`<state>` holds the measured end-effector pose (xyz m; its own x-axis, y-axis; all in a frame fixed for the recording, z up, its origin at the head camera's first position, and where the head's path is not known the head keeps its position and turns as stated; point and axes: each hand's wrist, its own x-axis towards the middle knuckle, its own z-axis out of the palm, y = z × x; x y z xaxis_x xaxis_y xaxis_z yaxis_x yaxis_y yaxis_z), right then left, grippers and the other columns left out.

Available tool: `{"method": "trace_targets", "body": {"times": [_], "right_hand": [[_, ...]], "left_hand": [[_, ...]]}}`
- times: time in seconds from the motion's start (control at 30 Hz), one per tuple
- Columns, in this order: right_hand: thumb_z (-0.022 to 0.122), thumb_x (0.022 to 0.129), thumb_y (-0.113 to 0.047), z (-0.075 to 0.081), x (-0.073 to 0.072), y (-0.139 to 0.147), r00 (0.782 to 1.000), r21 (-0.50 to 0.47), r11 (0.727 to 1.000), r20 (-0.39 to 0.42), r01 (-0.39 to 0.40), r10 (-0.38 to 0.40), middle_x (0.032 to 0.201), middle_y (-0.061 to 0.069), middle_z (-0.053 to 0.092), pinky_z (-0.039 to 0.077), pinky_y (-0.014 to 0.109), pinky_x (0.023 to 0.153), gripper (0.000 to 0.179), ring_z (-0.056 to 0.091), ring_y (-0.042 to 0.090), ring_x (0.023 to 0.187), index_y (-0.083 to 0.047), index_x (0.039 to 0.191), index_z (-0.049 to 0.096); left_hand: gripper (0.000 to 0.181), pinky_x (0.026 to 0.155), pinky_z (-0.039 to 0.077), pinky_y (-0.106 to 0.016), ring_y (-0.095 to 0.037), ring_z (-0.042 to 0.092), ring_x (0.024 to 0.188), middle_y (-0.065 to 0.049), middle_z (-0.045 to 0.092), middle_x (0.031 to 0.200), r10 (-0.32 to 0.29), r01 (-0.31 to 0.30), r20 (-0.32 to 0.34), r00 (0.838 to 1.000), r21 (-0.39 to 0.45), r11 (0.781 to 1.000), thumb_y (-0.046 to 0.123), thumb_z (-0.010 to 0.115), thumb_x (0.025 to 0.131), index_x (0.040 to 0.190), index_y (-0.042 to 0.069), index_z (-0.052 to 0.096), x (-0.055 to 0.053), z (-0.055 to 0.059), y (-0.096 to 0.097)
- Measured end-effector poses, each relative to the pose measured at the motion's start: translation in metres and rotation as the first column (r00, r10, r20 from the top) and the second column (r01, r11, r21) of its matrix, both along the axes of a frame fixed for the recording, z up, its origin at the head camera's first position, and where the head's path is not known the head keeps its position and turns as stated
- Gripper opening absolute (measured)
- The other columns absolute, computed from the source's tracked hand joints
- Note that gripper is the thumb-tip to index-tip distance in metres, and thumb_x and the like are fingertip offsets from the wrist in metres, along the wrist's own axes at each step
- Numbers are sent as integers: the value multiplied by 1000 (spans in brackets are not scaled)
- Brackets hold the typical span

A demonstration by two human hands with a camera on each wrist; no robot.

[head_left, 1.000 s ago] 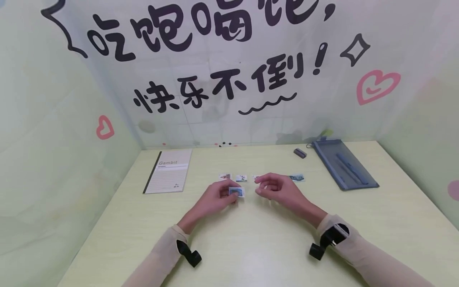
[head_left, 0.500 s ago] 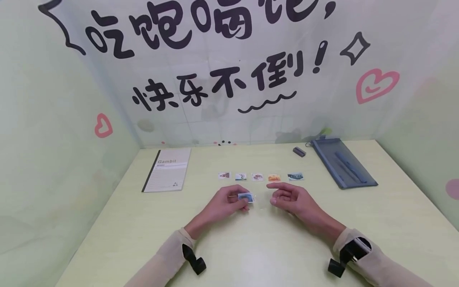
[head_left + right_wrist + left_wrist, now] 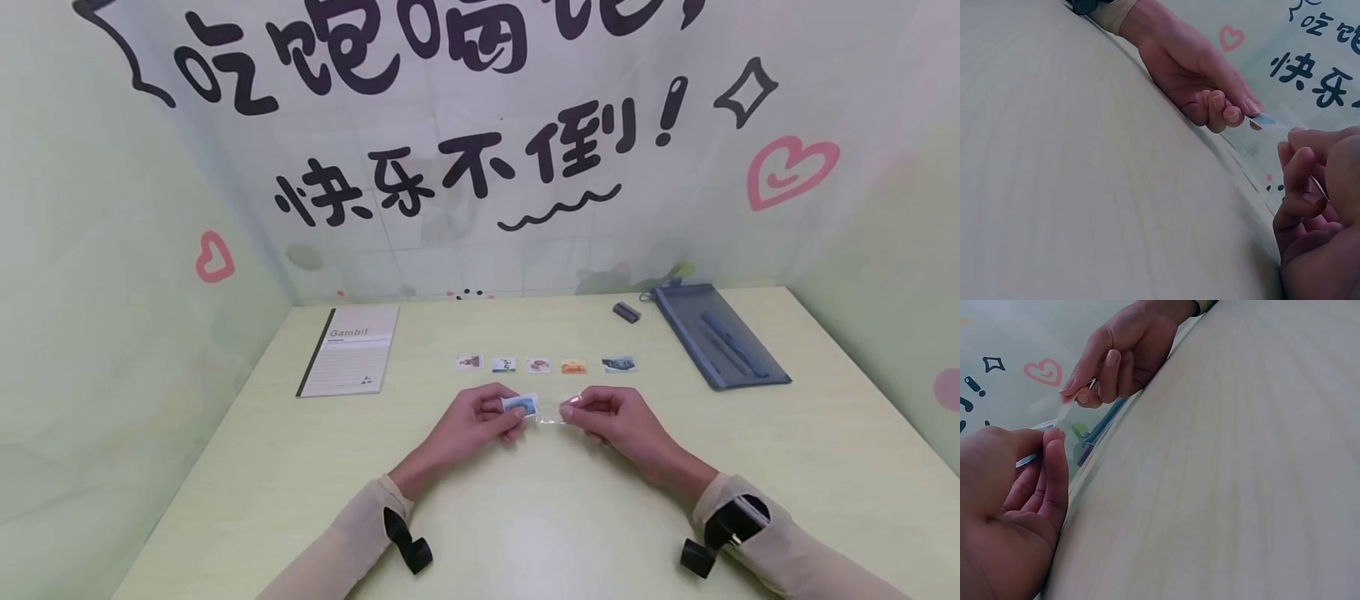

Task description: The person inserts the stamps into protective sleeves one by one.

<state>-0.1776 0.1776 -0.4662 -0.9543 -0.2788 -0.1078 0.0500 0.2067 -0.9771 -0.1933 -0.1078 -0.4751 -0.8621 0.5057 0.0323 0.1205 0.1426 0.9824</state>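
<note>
In the head view my left hand [image 3: 468, 425] pinches a small blue picture stamp [image 3: 522, 405] between thumb and fingers, above the table. A clear plastic film or sleeve [image 3: 551, 414] spans from the stamp toward my right hand [image 3: 630, 421], whose thumb and forefinger pinch its other end. How the stamp sits against the plastic is too small to tell. The right wrist view shows the stamp [image 3: 1262, 119] at the left fingertips. Beyond the hands lies a row of several small picture stamps, among them an orange one [image 3: 573, 367] and a teal one [image 3: 618, 364].
A notebook [image 3: 350, 350] lies at the back left of the table [image 3: 480, 525]. At the back right are a blue mesh zip pouch [image 3: 720, 337] with pens inside and a small dark eraser-like block [image 3: 627, 312]. A printed wall covering [image 3: 480, 258] rises behind.
My right hand has drawn back from over the row of stamps, uncovering it, and now pinches the clear plastic. The left hand has moved slightly right with the stamp.
</note>
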Motion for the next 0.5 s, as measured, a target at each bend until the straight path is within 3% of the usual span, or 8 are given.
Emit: {"method": "trace_targets", "body": {"times": [0.17,0.5], "right_hand": [[86,95,-35,3,1,-3,1000,7,1000,3,-28,28,99,7,81,52,25,65,35,60,12,69,-6,113,79],[78,102,-34,1,0,-1,997,9,997,-12,-74,74,103,14,83,46,24,64,36,54,10,61,0,113,77]], "left_hand": [[21,75,57,-23,-12,68,77,-10,79,95,0,0,22,1000,12,1000,26,73,106,118,9,73,0,0,-1],[22,72,53,-23,-13,62,77,-4,75,89,61,-64,71,996,46,997,31,73,106,113,10,72,1,1,-2]]}}
